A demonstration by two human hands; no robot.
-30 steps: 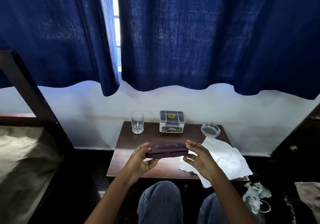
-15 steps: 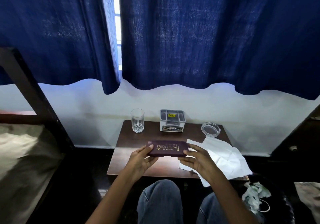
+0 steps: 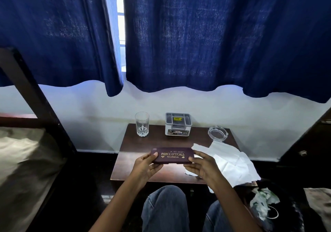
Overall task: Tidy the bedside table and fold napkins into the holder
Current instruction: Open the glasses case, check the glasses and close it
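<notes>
Head view: person sitting at a dark bedside table (image 3: 143,142), knees under the front edge, blue curtains above.
Hands: left hand (image 3: 146,167) and right hand (image 3: 201,167) each pinch one end of a maroon glasses case (image 3: 172,155), thumbs on top, fingers curled under. Case is shut, gold lettering facing up, held level just over the middle of the table.
Napkins: loose white napkins (image 3: 231,161) sprawled over the right side, hanging past the front right corner, not folded yet. Right hand sits partly over their near edge.
Holder: grey napkin holder (image 3: 178,123) at the back centre, apart from the napkins.
What's in stuff: holder looks empty apart from a yellow sticker inside. Drinking glass (image 3: 142,124) back left looks empty. Glass ashtray (image 3: 217,133) back right looks clean. Can't tell what's in the case.
Risk 1: my guess, a careless right wrist drags the napkins off that corner onto the floor.
Risk 2: pushing the case too far back could knock the drinking glass over, it's tall and narrow.
Risk 3: ashtray touches the napkin pile, so tugging the paper might shift it.
</notes>
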